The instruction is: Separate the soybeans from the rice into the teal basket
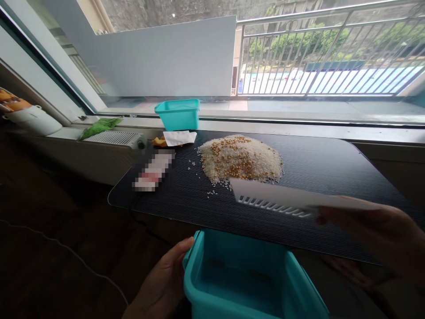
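Note:
My left hand (166, 274) grips the left rim of a teal plastic bin (245, 274), held below the table's front edge. The inside shows a few dark marks on its floor. In my right hand (381, 226) is a flat white slotted scraper (272, 195), with a row of slanted slots along its lower edge. The scraper's far end is at the front of a heap of rice (259, 155) mixed with yellow kernels (241, 166); whether it touches the heap I cannot tell. Several loose grains lie in front and to the left.
The heap sits on a dark table (318, 164) by a window. A second teal bin (179, 115), a white paper (181, 138) and a blurred-out item (154, 173) are at the left. A green cloth (101, 127) lies on the radiator (116, 138). A white cable (71, 254) hangs lower left.

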Demonstrator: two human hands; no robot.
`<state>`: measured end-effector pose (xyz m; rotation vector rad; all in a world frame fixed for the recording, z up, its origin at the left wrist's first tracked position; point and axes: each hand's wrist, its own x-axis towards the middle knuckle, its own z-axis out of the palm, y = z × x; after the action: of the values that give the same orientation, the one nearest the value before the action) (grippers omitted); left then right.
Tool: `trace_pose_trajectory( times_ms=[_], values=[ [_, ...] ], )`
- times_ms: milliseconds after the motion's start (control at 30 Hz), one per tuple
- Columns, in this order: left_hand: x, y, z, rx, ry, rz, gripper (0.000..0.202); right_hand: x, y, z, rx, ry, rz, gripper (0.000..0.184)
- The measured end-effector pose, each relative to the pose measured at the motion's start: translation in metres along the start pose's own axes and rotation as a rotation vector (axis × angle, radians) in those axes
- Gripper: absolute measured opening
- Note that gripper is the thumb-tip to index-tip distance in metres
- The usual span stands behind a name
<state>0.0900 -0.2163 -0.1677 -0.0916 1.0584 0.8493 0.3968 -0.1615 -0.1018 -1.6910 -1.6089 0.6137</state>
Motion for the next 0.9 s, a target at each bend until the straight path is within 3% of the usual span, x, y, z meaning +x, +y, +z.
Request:
trace_pose_trajectory(
  times_ms=[67,167,400,900],
  values=[
    [0.001,0.000,0.000,-0.029,-0.006,-0.024,0.016,0.006,0.006,-0.007,-0.069,0.087,0.056,0.039],
    [0.002,-0.001,-0.002,-0.076,-0.039,-0.053,0.014,0.014,0.016,-0.010,-0.110,0.094,0.077,0.033],
    [0.007,-0.004,-0.007,-0.081,-0.081,-0.057,0.011,0.016,0.017,0.004,0.002,0.055,0.074,0.034],
    [0.008,-0.006,-0.007,-0.049,-0.074,-0.063,0.026,0.016,0.024,0.005,0.045,-0.002,0.019,0.030]
  ],
)
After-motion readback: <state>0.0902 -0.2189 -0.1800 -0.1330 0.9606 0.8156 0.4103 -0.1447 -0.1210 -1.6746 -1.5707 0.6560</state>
